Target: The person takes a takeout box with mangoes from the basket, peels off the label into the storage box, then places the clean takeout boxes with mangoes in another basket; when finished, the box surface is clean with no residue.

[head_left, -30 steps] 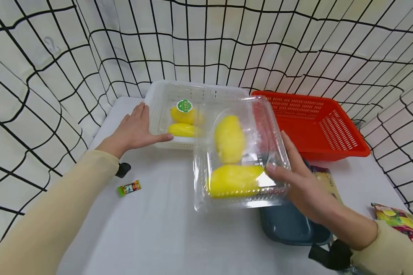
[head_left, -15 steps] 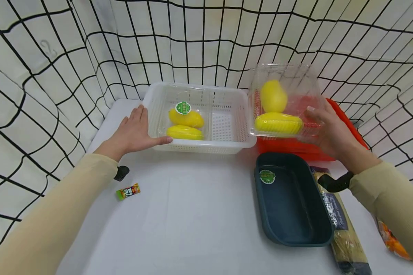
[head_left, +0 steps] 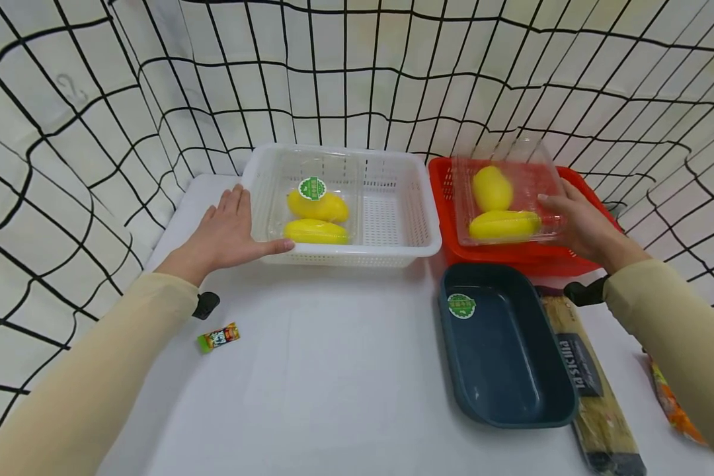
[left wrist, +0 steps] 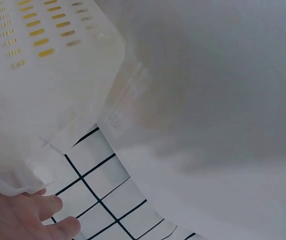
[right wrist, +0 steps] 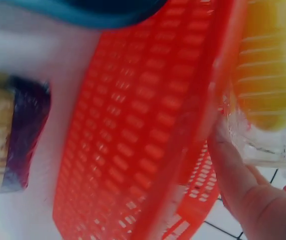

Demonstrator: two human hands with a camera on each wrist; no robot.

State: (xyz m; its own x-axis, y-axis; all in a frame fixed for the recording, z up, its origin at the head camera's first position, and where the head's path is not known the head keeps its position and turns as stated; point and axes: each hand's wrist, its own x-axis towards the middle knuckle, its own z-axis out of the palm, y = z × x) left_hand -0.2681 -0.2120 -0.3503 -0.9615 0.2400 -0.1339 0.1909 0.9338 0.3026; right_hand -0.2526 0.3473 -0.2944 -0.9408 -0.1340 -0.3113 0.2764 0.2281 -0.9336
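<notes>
My right hand pinches the clear box, now lower at the red basket, seemingly nearly placed; left hand spread.

Two baskets, two clear boxes, four yellow fruits, one blue tray, three packets

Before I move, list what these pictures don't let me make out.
Rest of the snack packet: head view, behind the right sleeve.
Small print on the candy wrapper: head view, too small.
Print on the green sticker in the blue tray: head view, too small.
Any gap between the clear container and the red basket: head view, container covers it; right wrist view, blurred.
</notes>
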